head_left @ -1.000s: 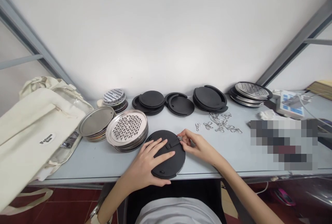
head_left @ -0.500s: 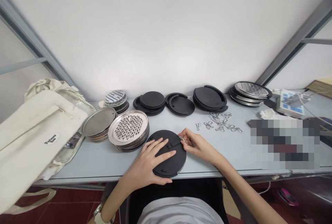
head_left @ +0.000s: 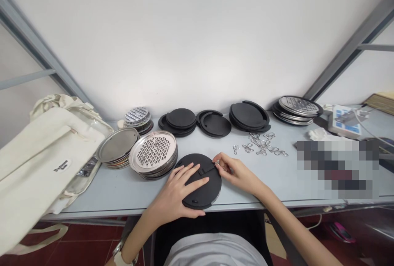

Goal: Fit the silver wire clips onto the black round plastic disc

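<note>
A round black disc (head_left: 205,190) lies at the front edge of the grey table (head_left: 129,188). My left hand (head_left: 177,194) rests flat on the disc's left side, fingers spread. My right hand (head_left: 235,172) pinches a small metal clip (head_left: 217,163) against the disc's upper right rim, beside a short black tab. A scatter of loose metal clips (head_left: 261,145) lies just beyond my right hand.
Stacks of perforated metal plates (head_left: 153,153) and plain metal plates (head_left: 116,146) stand left of the disc. Black disc stacks (head_left: 180,120) line the back, with more metal plates (head_left: 297,108) at the right. A cream bag (head_left: 40,155) covers the left end.
Both hands stay at the black disc. My right hand's fingers have shifted slightly at the rim with the clip; the view has drifted a little.
</note>
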`<state>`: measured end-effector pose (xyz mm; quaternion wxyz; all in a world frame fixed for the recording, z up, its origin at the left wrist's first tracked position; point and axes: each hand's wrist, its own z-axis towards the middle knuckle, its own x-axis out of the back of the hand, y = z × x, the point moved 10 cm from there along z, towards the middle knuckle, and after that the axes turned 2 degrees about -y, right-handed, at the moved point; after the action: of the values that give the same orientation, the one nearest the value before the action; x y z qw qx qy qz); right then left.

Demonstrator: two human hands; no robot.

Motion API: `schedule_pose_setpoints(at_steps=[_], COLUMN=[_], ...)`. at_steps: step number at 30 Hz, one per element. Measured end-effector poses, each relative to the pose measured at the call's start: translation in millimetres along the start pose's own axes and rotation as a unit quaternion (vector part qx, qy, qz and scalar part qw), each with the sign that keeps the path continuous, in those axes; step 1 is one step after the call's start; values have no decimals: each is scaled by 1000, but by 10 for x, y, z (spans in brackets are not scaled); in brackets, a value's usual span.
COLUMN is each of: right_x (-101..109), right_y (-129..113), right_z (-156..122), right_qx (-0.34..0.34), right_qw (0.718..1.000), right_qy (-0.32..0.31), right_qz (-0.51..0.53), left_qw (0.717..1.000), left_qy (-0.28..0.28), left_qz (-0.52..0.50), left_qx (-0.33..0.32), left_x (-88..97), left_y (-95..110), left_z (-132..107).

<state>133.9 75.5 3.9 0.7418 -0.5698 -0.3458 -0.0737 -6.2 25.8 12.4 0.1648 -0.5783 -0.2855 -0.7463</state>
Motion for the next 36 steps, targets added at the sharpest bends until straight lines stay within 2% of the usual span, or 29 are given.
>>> schedule_pose_setpoints(at_steps=[7, 11, 14, 17, 21, 26, 36], right_x=[126, 107, 84, 68, 62, 62, 64], right_y=[-48, -53, -45, -46, -57, -51, 34], right_z=[18, 29, 34, 34, 29, 29, 28], right_qx=[18, 22, 22, 27, 31, 27, -5], right_qw=[998, 998, 999, 999, 999, 999, 999], right_qy=[55, 50, 45, 40, 37, 38, 53], right_qz=[-9, -16, -21, -22, -25, -26, -10], left_qw=[1000, 1000, 998, 993, 994, 996, 996], left_qy=[1, -5, 6, 48, 64, 71, 67], left_qz=[7, 26, 66, 102, 89, 52, 51], left_qx=[0, -1, 0, 24, 19, 18, 21], left_x=[-2, -32, -55, -31, -50, -45, -51], left_y=[-13, -15, 74, 182, 285, 222, 217], left_z=[-3, -13, -22, -23, 14, 40, 37])
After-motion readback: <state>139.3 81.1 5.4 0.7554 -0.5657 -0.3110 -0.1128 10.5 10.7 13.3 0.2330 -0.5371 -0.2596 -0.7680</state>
